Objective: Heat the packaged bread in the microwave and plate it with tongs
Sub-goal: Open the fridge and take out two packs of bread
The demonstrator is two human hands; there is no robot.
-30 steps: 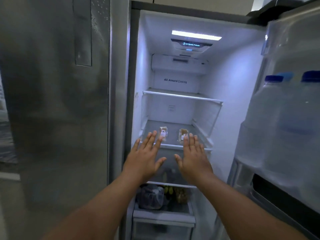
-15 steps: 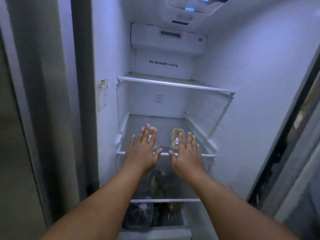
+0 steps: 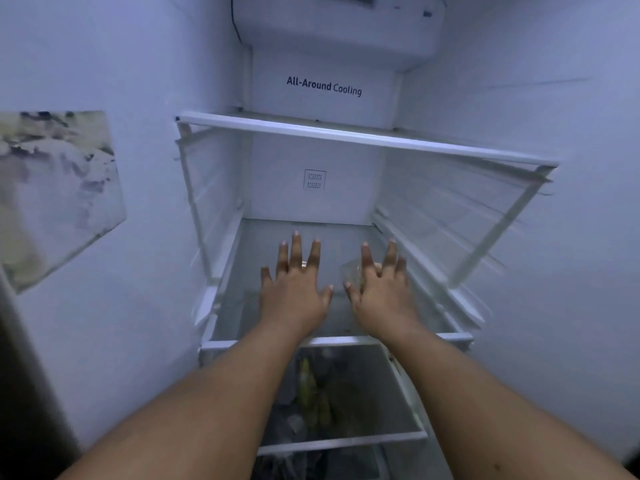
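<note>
Both hands now deeper over fridge shelf (image 3: 429, 339), fingers (image 3: 297, 252) spread.

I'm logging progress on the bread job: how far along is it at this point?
Very early. Done: the fridge is open and both arms are inside. In hand: the left hand and right hand lie flat, fingers spread, over the packaged bread on the middle shelf; neither grips a pack yet. Left: lifting a pack out, microwaving it, and plating with tongs; none of that equipment is in view.
</note>
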